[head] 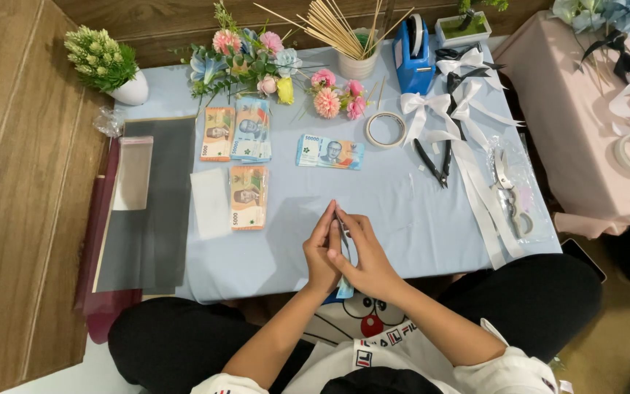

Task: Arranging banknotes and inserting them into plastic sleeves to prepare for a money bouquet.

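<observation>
I hold a folded blue banknote edge-on between both hands, just at the near edge of the light blue table. My left hand pinches it with fingers narrow and pressed together; my right hand closes on it from the other side, fingertips meeting the left ones at the top. I judge I am pressing a fold or roll into the note. The next move calls for a firm, even squeeze along the crease so the paper does not spring open. Beyond my hands on the table lie stacks of banknotes, and farther back a cup of wooden skewers beside the artificial flowers.
</observation>
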